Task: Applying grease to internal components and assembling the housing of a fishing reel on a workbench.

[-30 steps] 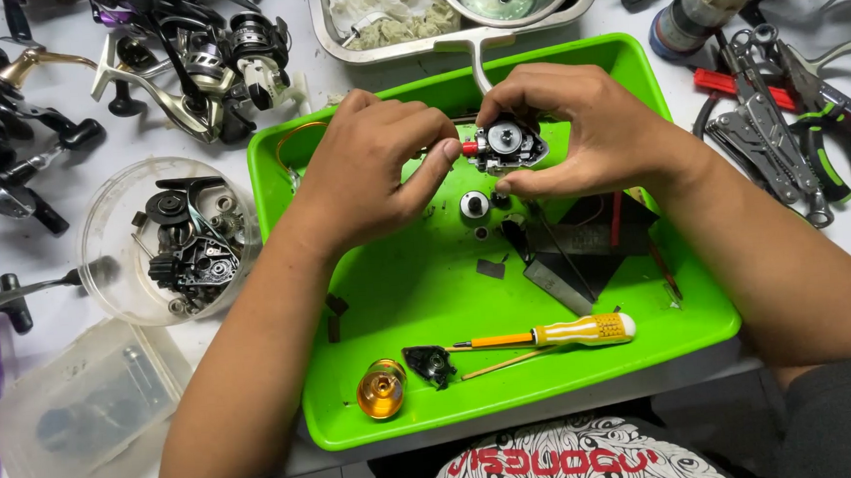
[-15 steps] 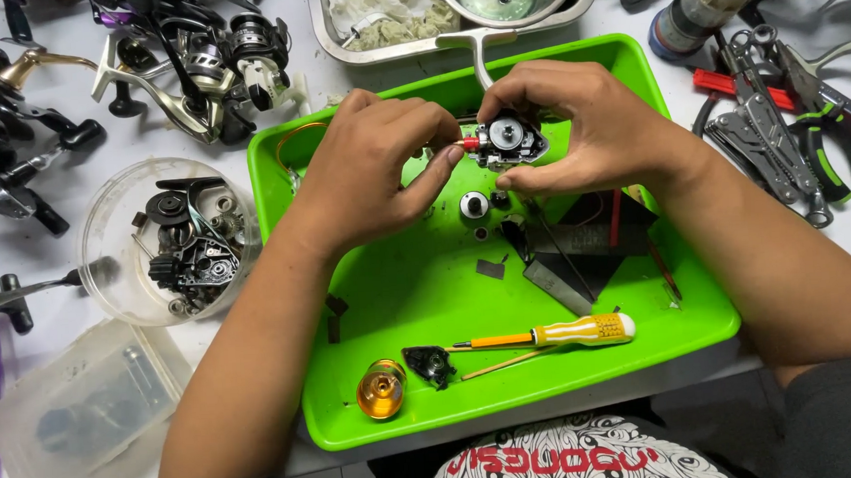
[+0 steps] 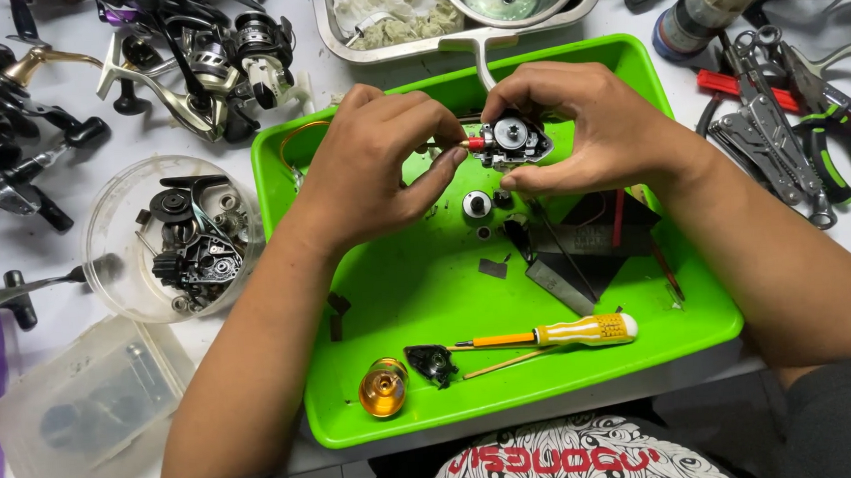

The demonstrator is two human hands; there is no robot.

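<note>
We are holding a small reel body (image 3: 516, 140) above the far half of the green tray (image 3: 429, 298), both hands meeting over it. Our right hand (image 3: 591, 125) is cupping the body, its fingers closed around the frame from behind and below, so the round open face is looking up at us. Our left hand (image 3: 377, 163) is pinching a thin tool with a red tip (image 3: 476, 143) between thumb and forefinger, and that tip is touching the left edge of the body (whether it is seated in a screw head cannot be told from here).

To do this step well, we are keeping the body steady in the right hand and lining the tool square to the part before turning; a tilted tip would likely slip. We are working over the tray, so any loose piece drops among the parts already lying there: a small silver knob (image 3: 478, 204) just below the hands, and, near the front edge, a yellow screwdriver (image 3: 559, 334), a black part (image 3: 431, 362) and a gold spool (image 3: 383, 387).
</note>
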